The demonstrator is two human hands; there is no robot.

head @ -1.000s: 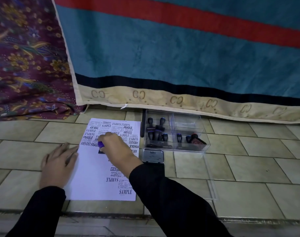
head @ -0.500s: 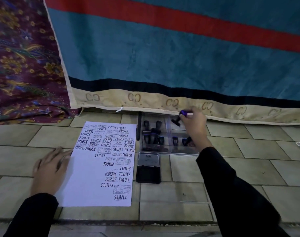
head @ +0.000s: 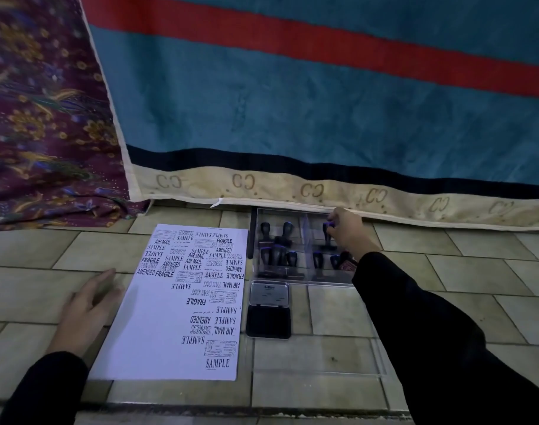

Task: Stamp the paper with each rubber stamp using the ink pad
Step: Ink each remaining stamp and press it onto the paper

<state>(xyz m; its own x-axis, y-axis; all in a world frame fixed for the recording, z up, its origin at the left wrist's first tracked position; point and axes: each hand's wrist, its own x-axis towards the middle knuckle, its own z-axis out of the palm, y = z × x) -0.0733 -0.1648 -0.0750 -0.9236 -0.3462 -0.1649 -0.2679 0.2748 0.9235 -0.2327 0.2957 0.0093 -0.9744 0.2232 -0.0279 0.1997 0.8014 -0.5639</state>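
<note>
Now, on the head view I see the white rectangular paper sheet (head: 170,317) flat on the tiled floor, long axis running away from me and leaning slightly right. Black imprints crowd its far end and right side, and the open black ink pad (head: 268,320) sits just beside its right edge. The right hand (head: 346,230) reaches into the clear plastic stamp box (head: 305,279), fingers curled round the top of a black-handled rubber stamp (head: 327,239) standing upright, handle up, while the left hand (head: 88,305) lies flat, fingers straight, at the sheet's left edge, holding nothing.
</note>
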